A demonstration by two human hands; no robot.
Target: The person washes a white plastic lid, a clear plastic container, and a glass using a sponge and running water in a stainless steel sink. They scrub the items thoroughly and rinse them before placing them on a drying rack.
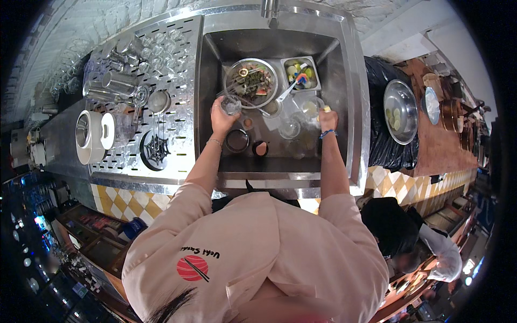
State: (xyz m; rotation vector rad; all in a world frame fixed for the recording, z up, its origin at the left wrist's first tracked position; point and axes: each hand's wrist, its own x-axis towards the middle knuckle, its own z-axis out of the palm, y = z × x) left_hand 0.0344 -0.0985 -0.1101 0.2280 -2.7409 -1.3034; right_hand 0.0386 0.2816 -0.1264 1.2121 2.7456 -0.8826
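Over the left part of the steel sink (pixel 274 164), my left hand (pixel 220 118) is closed around a clear drinking glass (pixel 231 104). My right hand (pixel 329 121) grips a small yellow piece that looks like a sponge (pixel 326 109), partly hidden by the fingers. Beside that hand are a clear glass (pixel 310 107) and another clear glass (pixel 290 128). A round metal bowl (pixel 276 76) of food scraps lies beyond my left hand. At the back right, a rectangular metal pan (pixel 318 82) contains citrus pieces, with a white-handled brush (pixel 287 92) leaning over its edge.
The faucet (pixel 270 9) hangs over the back rim. A dark round container (pixel 237 140) sits near the sink's front. On the left drainboard (pixel 181 137) are several glasses, metal shakers (pixel 119 82), strainers (pixel 158 101) and a white juicer (pixel 91 139). A metal bowl (pixel 408 111) holds lime slices at right.
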